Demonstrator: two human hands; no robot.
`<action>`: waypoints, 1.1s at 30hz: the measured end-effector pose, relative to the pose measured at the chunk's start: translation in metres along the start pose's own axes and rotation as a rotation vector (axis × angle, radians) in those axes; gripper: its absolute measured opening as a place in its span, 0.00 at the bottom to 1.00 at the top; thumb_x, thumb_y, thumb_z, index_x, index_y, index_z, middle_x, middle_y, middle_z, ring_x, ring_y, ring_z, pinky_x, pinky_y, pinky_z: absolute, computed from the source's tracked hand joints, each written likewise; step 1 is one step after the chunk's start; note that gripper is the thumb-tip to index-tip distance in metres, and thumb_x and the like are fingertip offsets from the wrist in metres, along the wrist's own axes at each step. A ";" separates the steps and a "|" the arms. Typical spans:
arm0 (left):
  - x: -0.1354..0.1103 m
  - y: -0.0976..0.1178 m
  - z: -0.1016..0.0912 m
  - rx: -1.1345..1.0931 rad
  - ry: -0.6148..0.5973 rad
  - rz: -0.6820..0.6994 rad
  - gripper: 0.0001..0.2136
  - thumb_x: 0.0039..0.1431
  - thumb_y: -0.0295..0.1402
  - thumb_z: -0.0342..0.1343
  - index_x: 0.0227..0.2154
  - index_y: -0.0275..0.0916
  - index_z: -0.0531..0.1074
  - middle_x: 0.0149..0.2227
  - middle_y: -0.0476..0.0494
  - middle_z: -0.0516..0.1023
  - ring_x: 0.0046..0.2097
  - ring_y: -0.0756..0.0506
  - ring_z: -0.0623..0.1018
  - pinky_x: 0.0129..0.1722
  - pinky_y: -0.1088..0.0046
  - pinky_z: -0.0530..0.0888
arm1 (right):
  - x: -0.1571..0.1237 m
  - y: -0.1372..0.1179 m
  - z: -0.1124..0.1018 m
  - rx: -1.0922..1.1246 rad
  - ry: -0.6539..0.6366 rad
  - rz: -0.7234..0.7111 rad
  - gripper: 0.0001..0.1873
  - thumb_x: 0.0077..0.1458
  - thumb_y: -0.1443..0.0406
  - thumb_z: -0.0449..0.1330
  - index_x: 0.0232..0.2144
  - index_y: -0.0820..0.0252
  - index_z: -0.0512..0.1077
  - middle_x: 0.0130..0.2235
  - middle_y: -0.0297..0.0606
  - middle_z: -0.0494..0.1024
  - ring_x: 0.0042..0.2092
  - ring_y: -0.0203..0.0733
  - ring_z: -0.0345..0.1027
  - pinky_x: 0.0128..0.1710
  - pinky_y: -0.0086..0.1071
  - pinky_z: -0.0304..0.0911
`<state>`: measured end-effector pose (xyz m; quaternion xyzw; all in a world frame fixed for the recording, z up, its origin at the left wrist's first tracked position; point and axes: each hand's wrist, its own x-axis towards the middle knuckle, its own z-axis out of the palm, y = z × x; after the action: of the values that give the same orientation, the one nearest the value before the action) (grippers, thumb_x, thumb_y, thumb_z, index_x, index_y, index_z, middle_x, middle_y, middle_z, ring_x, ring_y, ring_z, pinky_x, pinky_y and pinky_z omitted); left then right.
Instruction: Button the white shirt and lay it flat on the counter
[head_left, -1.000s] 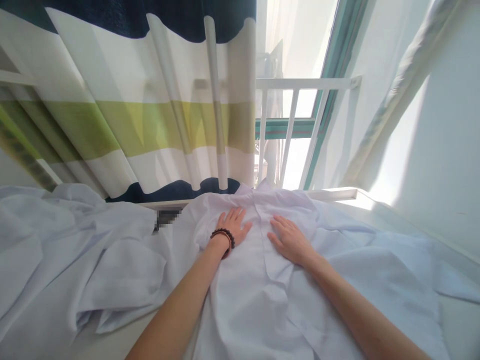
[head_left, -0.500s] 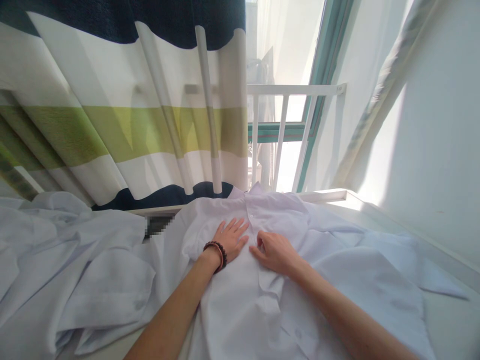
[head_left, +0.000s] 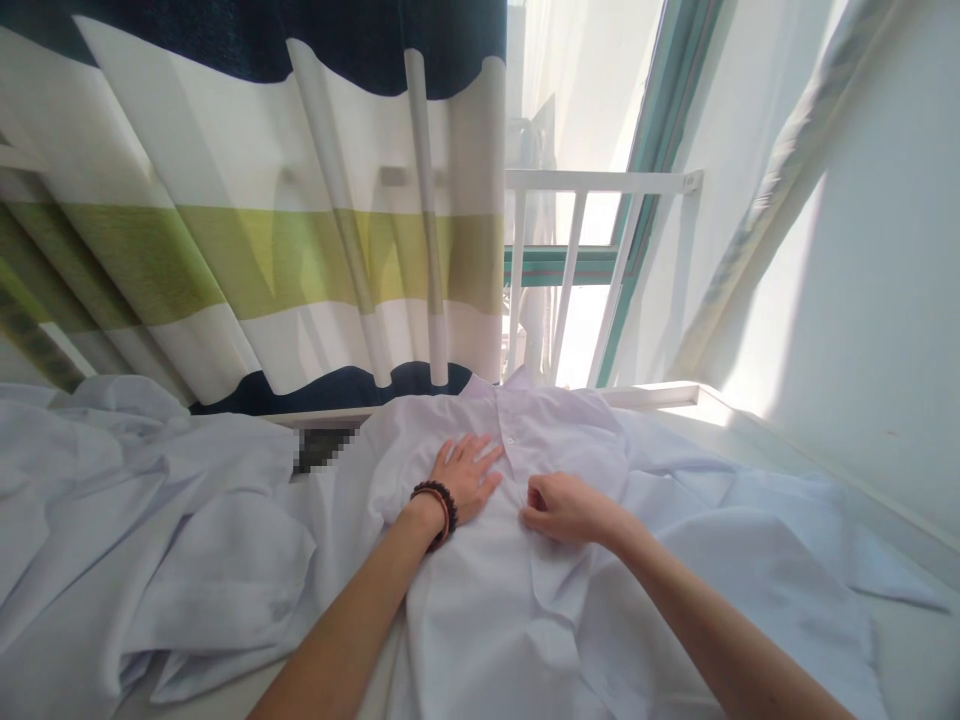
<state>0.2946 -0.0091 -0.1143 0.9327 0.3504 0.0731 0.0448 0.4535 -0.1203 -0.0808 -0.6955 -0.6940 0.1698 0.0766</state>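
White shirt (head_left: 495, 620) lies spread front-up on a pale surface right in front of me, its collar (head_left: 504, 388) pointing away from me toward a window. My left hand (head_left: 465, 475) rests flat on the cloth just left of the button strip, fingers straight and slightly spread, its grip wide and holding nothing. A dark bead bracelet (head_left: 435, 497) circles that wrist. My right hand (head_left: 566, 508) sits just right of the strip, fingers curled in, its grip narrow and pinching a fold of the shirt's front edge. One small button (head_left: 510, 441) shows between the two hands, a little farther from me. More pale crumpled cloth (head_left: 150, 520) is heaped at my left, touching the shirt. Behind it hangs a curtain (head_left: 262, 250) striped navy, white and green. A white metal rail (head_left: 600, 182) stands before the bright window, and a plain white wall (head_left: 885, 300) runs along my right.
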 end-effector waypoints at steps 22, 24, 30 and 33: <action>0.001 0.004 -0.006 -0.121 0.099 0.144 0.14 0.60 0.32 0.54 0.48 0.45 0.76 0.51 0.42 0.74 0.52 0.39 0.71 0.54 0.58 0.67 | -0.003 0.012 -0.013 0.232 -0.117 -0.026 0.08 0.53 0.63 0.57 0.23 0.60 0.67 0.25 0.34 0.74 0.27 0.35 0.63 0.26 0.27 0.54; 0.003 0.004 -0.006 -0.153 0.099 0.106 0.14 0.60 0.32 0.54 0.47 0.45 0.77 0.48 0.41 0.74 0.50 0.41 0.71 0.53 0.62 0.68 | -0.004 0.011 -0.013 0.251 -0.128 -0.024 0.07 0.52 0.66 0.57 0.23 0.60 0.67 0.25 0.34 0.74 0.26 0.34 0.63 0.27 0.27 0.54; 0.014 0.012 -0.009 -0.248 0.061 -0.062 0.16 0.63 0.42 0.48 0.38 0.44 0.81 0.36 0.44 0.79 0.41 0.42 0.75 0.44 0.68 0.71 | -0.002 0.017 -0.015 0.381 -0.211 -0.032 0.06 0.51 0.66 0.56 0.23 0.60 0.67 0.22 0.30 0.70 0.24 0.32 0.60 0.24 0.25 0.54; 0.016 0.019 -0.010 -0.272 0.067 -0.120 0.20 0.61 0.50 0.47 0.35 0.45 0.81 0.33 0.45 0.81 0.40 0.40 0.76 0.43 0.65 0.71 | -0.001 0.024 -0.015 0.460 -0.237 -0.042 0.07 0.54 0.64 0.55 0.26 0.61 0.67 0.21 0.27 0.66 0.23 0.31 0.57 0.23 0.24 0.54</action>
<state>0.3171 -0.0125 -0.1000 0.8925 0.3935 0.1479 0.1633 0.4809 -0.1202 -0.0745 -0.6203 -0.6556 0.4018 0.1547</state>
